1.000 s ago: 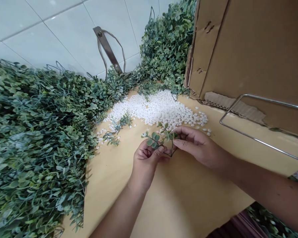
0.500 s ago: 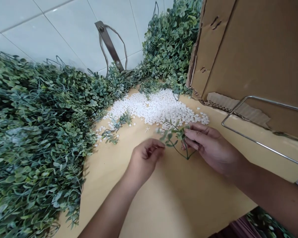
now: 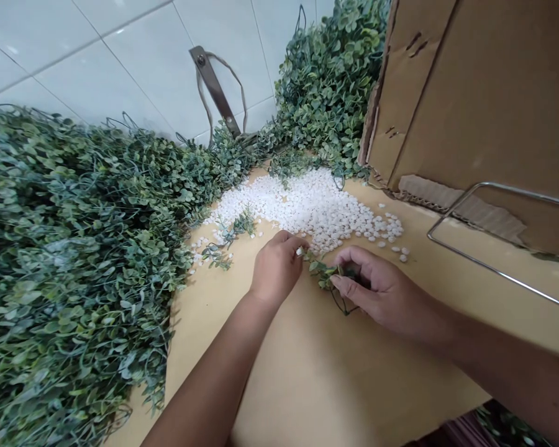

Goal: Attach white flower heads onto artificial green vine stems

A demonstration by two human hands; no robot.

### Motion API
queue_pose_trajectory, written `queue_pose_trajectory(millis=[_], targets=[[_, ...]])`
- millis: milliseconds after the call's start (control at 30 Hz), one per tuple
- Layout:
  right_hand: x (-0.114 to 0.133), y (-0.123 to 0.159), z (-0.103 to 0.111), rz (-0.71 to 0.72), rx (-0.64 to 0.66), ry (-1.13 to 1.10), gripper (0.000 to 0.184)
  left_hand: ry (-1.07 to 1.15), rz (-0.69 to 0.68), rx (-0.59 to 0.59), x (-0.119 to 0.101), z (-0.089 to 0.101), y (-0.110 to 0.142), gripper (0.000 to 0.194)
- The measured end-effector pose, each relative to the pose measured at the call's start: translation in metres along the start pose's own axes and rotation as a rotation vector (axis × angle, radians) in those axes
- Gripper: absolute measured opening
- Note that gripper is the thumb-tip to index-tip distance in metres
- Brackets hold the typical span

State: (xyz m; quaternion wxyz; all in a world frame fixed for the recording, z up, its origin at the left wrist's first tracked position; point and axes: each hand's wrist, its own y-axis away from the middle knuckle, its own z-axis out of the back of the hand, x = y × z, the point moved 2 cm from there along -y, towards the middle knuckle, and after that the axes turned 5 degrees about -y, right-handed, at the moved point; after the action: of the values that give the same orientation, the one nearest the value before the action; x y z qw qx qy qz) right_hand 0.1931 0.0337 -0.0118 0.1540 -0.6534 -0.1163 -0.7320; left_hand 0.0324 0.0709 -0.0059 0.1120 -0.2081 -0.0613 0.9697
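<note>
My right hand (image 3: 377, 288) pinches a sprig of artificial green leaves (image 3: 323, 273) between thumb and fingers, with its dark stem bending down below. Just left of it, my left hand (image 3: 277, 264) is closed in a pinch, and a small white piece (image 3: 300, 251) shows at its fingertips, close to the sprig's leafy tip. Whether that piece touches the sprig I cannot tell. Beyond both hands spreads a pile of small white pieces (image 3: 302, 202). Two loose leafy bits, one a small sprig (image 3: 217, 256), lie to the left of the pile.
Heaped artificial foliage (image 3: 84, 248) covers the left side, and more foliage (image 3: 335, 87) rises at the back. A cardboard box (image 3: 494, 99) stands at right, with a bent metal rod (image 3: 494, 268) before it. A metal strip with cord (image 3: 217, 90) leans against the tiled wall (image 3: 135, 68).
My left hand has moved up toward the pile and now has a white piece at its fingertips. My right hand has lowered slightly with the sprig. The view has shifted a little.
</note>
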Motion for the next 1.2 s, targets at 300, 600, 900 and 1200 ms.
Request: queue_pose_trajectory(millis=[300,600,900,1200], targets=[[0.005,-0.001,-0.001,-0.058,0.063,-0.125,0.009,0.766,0.367,-0.099,-0.002,0.029,0.02,0.008],[0.002,-0.001,-0.003,-0.052,0.14,-0.038,0.024,1.06,0.515,0.0,-0.021,0.022,0.055,0.009],[0.012,0.001,-0.001,-0.034,0.274,-0.035,0.027,1.299,0.606,0.116,-0.016,0.007,0.056,0.014],[0.01,-0.001,-0.005,0.012,0.205,-0.047,0.027,1.392,0.555,0.193,-0.015,0.005,0.058,0.021]])
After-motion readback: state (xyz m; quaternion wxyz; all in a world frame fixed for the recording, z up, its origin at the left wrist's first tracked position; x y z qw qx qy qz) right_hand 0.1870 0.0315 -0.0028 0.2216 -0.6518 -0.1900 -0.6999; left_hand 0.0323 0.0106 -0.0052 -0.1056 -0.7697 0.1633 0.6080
